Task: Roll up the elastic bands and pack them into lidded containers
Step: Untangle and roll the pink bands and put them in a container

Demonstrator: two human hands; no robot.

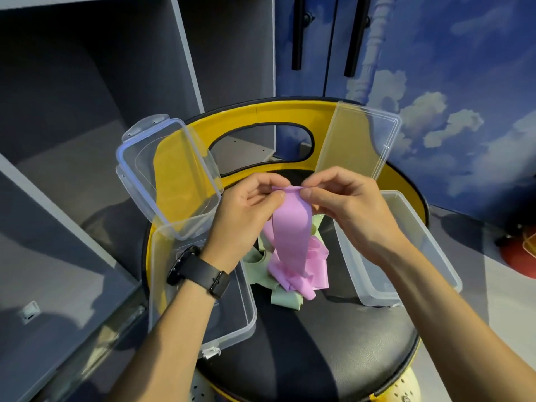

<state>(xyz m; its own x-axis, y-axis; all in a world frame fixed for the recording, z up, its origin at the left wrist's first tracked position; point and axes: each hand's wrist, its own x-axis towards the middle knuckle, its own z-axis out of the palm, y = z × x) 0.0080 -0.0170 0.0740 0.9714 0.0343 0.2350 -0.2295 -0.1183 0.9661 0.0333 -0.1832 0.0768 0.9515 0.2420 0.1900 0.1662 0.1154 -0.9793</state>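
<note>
A round black padded stool seat point(319, 338) with a yellow curved backrest point(278, 114) stands before grey open shelving point(87, 82). Behind it, blue cabinet doors point(327, 44) carry long black handles point(297, 33), beside a cloud-painted wall point(464, 97).

Pink band point(291, 227), pale-green band point(285, 300), yellow/blk chair point(290, 111).

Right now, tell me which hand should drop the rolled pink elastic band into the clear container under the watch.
Left. The left hand pinches the pink elastic band directly above that clear plastic container.
</note>
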